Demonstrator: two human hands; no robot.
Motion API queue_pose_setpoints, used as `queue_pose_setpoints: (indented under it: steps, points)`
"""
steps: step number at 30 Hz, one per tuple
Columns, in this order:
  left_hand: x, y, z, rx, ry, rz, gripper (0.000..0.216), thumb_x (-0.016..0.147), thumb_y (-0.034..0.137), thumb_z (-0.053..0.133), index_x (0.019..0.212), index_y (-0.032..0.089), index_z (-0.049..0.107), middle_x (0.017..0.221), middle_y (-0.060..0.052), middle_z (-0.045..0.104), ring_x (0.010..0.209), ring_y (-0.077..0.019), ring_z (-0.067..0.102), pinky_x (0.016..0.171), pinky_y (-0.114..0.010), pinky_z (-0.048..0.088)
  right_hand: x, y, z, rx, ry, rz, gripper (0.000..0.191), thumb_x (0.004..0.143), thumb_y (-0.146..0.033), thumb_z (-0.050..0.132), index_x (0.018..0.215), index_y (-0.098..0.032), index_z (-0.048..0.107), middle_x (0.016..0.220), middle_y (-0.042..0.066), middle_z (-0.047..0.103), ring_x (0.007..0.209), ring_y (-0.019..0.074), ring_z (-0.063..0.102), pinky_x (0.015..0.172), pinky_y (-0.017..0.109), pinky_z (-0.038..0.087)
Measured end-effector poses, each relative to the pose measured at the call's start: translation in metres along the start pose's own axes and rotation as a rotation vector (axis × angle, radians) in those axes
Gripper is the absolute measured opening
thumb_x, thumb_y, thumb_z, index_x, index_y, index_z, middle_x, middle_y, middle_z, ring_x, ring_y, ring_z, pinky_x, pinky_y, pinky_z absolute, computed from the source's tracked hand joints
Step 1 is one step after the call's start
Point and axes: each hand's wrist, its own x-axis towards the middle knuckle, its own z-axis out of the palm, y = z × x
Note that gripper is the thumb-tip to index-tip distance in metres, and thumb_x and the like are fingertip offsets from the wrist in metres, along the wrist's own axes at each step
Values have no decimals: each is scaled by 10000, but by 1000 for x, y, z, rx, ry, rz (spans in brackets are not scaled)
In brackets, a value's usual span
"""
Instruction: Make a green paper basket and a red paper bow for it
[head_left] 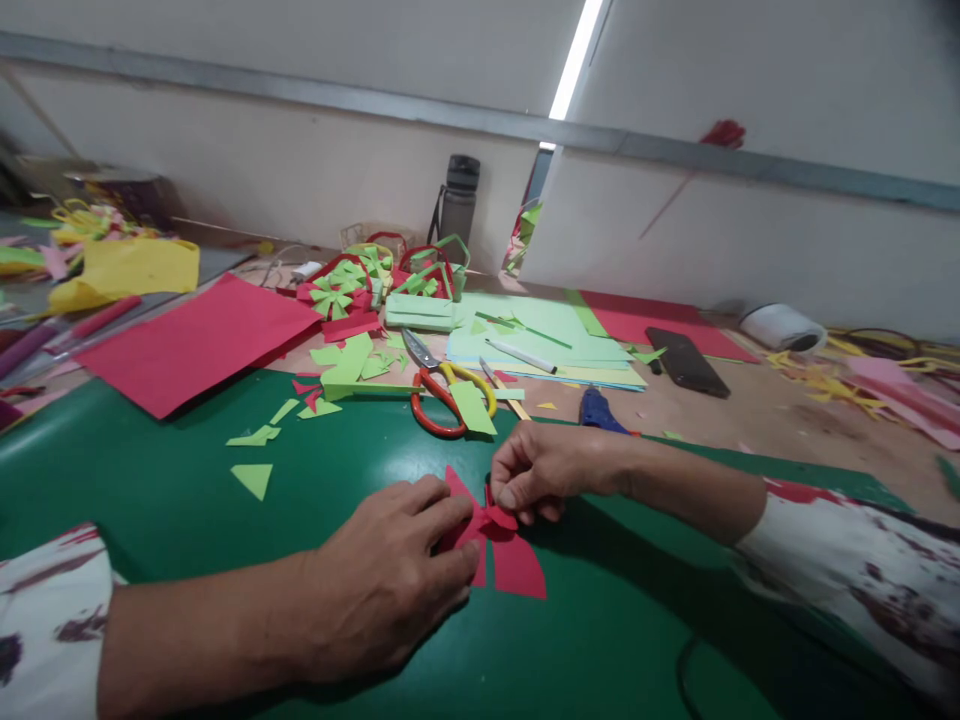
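A red paper cutout [519, 570] with several petal-like flaps lies on the green mat, in front of me. My left hand [401, 570] reaches in from the left, its fingers closed on the cutout's left side and covering part of it. From the right, my right hand [536, 475] pinches one raised, curled flap between thumb and forefinger near the cutout's middle. Just beyond my hands are scissors [439, 405] with one red and one yellow handle, a light-green paper piece lying across them. A blue glue gun [600, 410] rests close behind my right wrist.
Green scraps [251, 480] litter the green mat [135, 450]. A large red sheet [202, 345] lies at left. Behind stand small paper baskets [420, 310] and a grey bottle [457, 205] by the wall. Pale-green sheets [517, 320] and a dark phone [686, 360] lie further right.
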Motion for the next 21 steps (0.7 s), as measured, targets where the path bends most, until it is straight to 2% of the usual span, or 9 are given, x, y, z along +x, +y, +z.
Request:
queue_pose_setpoints:
  steps: [6, 14, 21]
  points:
    - [0, -1, 0, -5, 2, 1, 252, 933, 273, 326, 958, 176, 557, 983, -92, 528, 844, -226, 429, 727, -393, 396, -2, -4, 1, -129, -18, -17, 70, 675, -221, 563, 665, -153, 575, 566, -40, 559, 447, 55, 485, 441, 166, 389]
    - [-1, 0, 1, -3, 20, 2, 231, 926, 297, 362, 972, 180, 556, 1015, -101, 533, 886, -232, 446, 767, -401, 399, -4, -18, 1, -466, -3, -107, 62, 647, -183, 587, 665, -151, 638, 566, -32, 556, 539, 98, 481, 478, 201, 346]
    - [1, -1, -2, -54, -18, 9, 250, 928, 328, 365, 983, 175, 554, 1027, -89, 544, 907, -239, 443, 797, -420, 381, -1, -27, 0, -602, -7, -86, 91, 641, -188, 600, 696, -155, 664, 592, -26, 578, 557, 110, 511, 466, 202, 340]
